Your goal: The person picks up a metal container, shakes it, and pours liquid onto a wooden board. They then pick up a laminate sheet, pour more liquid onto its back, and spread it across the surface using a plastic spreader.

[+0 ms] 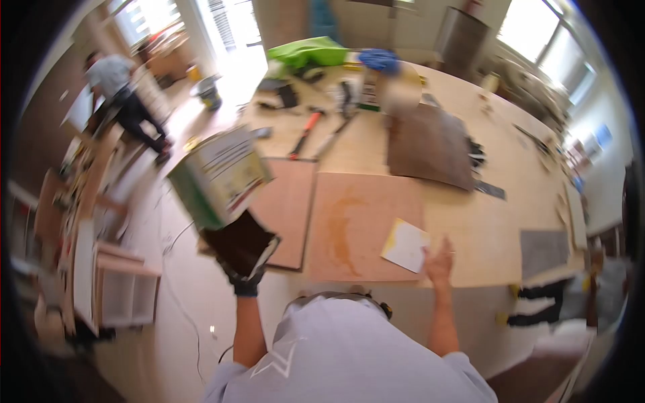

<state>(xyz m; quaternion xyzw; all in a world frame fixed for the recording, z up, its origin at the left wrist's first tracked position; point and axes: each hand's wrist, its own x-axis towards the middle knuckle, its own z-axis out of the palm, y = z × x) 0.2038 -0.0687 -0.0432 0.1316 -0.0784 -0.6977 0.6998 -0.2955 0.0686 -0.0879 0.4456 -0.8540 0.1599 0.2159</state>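
Note:
My left hand [246, 279], in a dark glove, holds a green and white can [222, 178] from below, tilted with its dark open end [242, 245] towards me. My bare right hand [440, 260] is at the table's near edge, touching the corner of a white and yellow card [405, 245]; how firmly its blurred fingers grip is hard to tell. The card lies on a reddish-brown board [366, 201] that has a wet orange-brown smear [341, 232]. Beside it on the left lies another reddish board [285, 208] with a dark edge.
On the table [470, 255] are a red-handled hammer [307, 131], a brown sheet [430, 144], a green cloth [309, 50], a blue bundle [379, 60] and a grey square [544, 252]. One person [121, 87] stands at the left, another [578, 295] at the right.

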